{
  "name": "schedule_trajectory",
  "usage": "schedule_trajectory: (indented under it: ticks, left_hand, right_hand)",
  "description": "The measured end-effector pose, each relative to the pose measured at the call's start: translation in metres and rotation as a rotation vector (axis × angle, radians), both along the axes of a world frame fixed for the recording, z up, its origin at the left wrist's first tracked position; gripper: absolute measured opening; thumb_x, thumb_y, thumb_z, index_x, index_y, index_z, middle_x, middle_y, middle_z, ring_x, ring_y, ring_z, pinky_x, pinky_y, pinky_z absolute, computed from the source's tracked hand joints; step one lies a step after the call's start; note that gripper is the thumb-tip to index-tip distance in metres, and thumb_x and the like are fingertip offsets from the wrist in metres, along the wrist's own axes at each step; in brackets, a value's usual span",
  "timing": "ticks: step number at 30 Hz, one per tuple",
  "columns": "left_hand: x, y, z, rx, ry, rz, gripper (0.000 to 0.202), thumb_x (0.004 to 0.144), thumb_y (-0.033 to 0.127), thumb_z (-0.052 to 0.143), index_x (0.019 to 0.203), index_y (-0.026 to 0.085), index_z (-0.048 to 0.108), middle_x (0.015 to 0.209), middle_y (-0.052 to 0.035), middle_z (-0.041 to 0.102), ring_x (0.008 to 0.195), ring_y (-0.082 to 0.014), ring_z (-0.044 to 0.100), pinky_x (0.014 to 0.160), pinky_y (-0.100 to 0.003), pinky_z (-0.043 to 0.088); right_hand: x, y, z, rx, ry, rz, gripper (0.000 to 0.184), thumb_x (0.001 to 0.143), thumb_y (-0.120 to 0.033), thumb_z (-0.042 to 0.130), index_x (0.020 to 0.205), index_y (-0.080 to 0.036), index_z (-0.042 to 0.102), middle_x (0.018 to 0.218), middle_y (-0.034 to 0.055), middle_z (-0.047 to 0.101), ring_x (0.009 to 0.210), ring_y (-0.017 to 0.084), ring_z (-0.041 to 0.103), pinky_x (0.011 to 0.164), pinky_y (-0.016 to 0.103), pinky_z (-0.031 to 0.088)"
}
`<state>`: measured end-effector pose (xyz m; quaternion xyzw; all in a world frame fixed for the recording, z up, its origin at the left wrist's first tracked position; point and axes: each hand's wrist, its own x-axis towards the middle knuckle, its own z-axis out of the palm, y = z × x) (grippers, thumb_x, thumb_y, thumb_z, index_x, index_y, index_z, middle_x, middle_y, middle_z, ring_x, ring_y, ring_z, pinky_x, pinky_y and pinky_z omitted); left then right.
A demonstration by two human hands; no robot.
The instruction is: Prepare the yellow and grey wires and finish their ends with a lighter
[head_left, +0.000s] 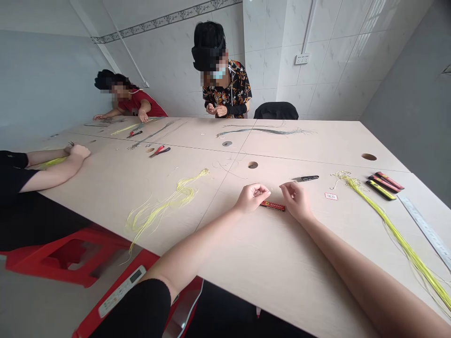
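My left hand is closed in a pinch above the table, fingertips towards the right. A tiny thin curved bit shows by its fingertips, too small to name. My right hand is also pinched closed a short way off, and whatever it grips is hidden. Below and between the hands lies a small red and black packet. Black thread snips lie just beyond my right hand. A bundle of yellow cords with small curled ends stretches along the table to the right, beside a small printed label.
Several red, yellow and black packets and a metal ruler lie at the right. Another yellow cord bundle and red-handled pliers are left. The table has round holes. Three other people work around it.
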<state>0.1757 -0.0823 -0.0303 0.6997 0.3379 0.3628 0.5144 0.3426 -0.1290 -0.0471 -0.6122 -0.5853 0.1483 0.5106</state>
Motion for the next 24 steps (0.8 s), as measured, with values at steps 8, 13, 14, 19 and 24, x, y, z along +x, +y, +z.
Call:
schedule_trajectory:
  ticks: [8,13,14,19,24]
  left_hand:
    - [-0.001,-0.002,0.007,0.110,-0.063,0.098,0.029,0.074,0.041,0.063,0.070,0.013,0.060,0.062,-0.0012,0.057,0.056,-0.0094,0.047,0.054,-0.022,0.038]
    - [-0.002,-0.006,0.011,0.265,-0.046,0.165,0.025,0.078,0.038,0.061,0.069,0.015,0.060,0.055,0.0035,0.046,0.049,-0.0065,0.034,0.049,-0.021,0.031]
    - [-0.002,-0.007,0.012,0.308,-0.060,0.173,0.024,0.078,0.037,0.061,0.069,0.015,0.060,0.056,0.0037,0.046,0.049,-0.0064,0.033,0.049,-0.021,0.031]
    - [-0.003,-0.012,0.016,0.429,-0.137,0.206,0.020,0.082,0.032,0.058,0.070,0.016,0.059,0.062,0.0025,0.049,0.051,-0.0066,0.035,0.052,-0.022,0.032]
    - [-0.002,-0.013,0.016,0.404,-0.132,0.197,0.023,0.083,0.036,0.056,0.070,0.016,0.058,0.061,0.0024,0.048,0.051,-0.0069,0.035,0.051,-0.022,0.032]
  right_hand:
    - [-0.009,-0.011,0.003,-0.094,-0.669,0.171,0.027,0.083,-0.044,0.056,0.082,-0.020,0.067,0.088,0.0096,0.061,0.083,0.023,0.050,0.079,0.039,0.031]
    - [-0.008,-0.008,0.001,-0.112,-0.597,0.185,0.022,0.087,-0.036,0.052,0.076,-0.018,0.055,0.086,0.0107,0.059,0.081,0.021,0.049,0.074,0.035,0.033]
    - [-0.008,-0.007,0.001,-0.107,-0.474,0.189,0.021,0.088,-0.037,0.050,0.079,-0.018,0.052,0.085,0.0101,0.059,0.078,0.020,0.049,0.071,0.033,0.034]
    - [-0.016,-0.007,0.008,-0.200,0.433,0.315,0.029,0.085,-0.049,0.045,0.080,-0.022,0.037,0.060,-0.0045,0.038,0.048,0.010,0.031,0.047,0.023,0.028]
    - [-0.027,-0.012,0.009,-0.391,0.791,0.461,0.038,0.076,-0.044,0.051,0.058,-0.021,0.027,0.048,-0.0082,0.020,0.041,0.005,0.014,0.040,0.022,0.013]
